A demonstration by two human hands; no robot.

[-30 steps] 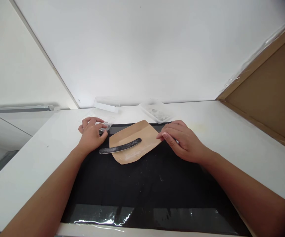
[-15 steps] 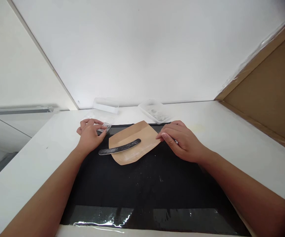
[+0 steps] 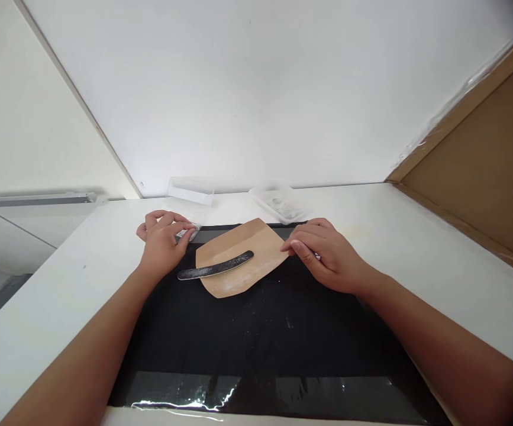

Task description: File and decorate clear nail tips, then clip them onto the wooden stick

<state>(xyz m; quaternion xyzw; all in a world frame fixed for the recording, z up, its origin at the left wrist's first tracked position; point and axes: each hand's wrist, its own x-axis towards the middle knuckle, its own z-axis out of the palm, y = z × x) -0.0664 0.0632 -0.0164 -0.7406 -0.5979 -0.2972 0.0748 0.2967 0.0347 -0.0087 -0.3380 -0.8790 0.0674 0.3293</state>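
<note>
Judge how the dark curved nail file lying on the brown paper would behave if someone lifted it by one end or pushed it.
The nail file is thin and long, so it probably feels light and may flex a little when lifted by one end. It lies flat on the brown paper, so a push should slide it rather than roll it. Its dusty, gritty-looking surface likely grips fingers well.

A mat [image 3: 256,331] lies on the counter [image 3: 416,236] at the frame's centre. On its far part lies a paper sheet [image 3: 256,245], a nail file [image 3: 215,265] across it. The left hand [image 3: 163,242] rests left of the sheet, the right hand [image 3: 327,254] at its right edge. Two clear trays [image 3: 192,188] [image 3: 280,202] sit behind the mat by the wall.
</note>
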